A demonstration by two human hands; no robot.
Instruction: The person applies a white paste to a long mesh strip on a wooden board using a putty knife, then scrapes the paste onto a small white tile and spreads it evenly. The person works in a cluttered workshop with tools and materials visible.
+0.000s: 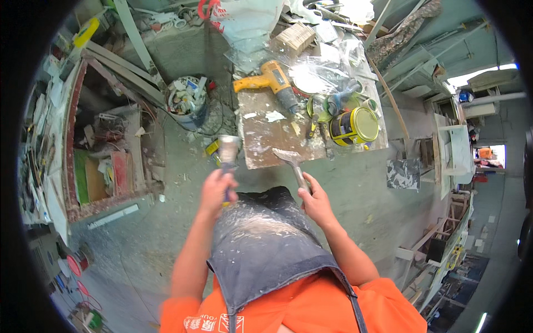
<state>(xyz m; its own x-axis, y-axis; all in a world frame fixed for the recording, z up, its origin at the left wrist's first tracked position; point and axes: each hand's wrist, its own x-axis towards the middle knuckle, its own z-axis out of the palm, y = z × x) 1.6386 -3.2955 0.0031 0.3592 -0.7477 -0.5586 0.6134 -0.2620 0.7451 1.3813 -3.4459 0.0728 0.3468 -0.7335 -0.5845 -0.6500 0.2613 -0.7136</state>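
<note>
In front of my apron my left hand (218,191) is closed round the handle of a putty knife (228,147), whose broad blade points up and away from me. This hand and tool are slightly blurred. My right hand (317,204) grips a metal scraper (297,171). Its wide, whitish-smeared blade lies over the near edge of the stained brown worktable (265,136); whether it touches the surface I cannot tell. On the table, a yellow heat gun (272,80) rests beyond both tools, and a yellow-and-black tin (355,126) lies tilted to the right.
A bucket of scraps (187,102) stands on the floor left of the table. Farther left is a wooden frame (69,150) with boards and debris inside. A white plastic bag (244,22) and a cardboard box (292,39) crowd the table's far end. Wooden racks line the right.
</note>
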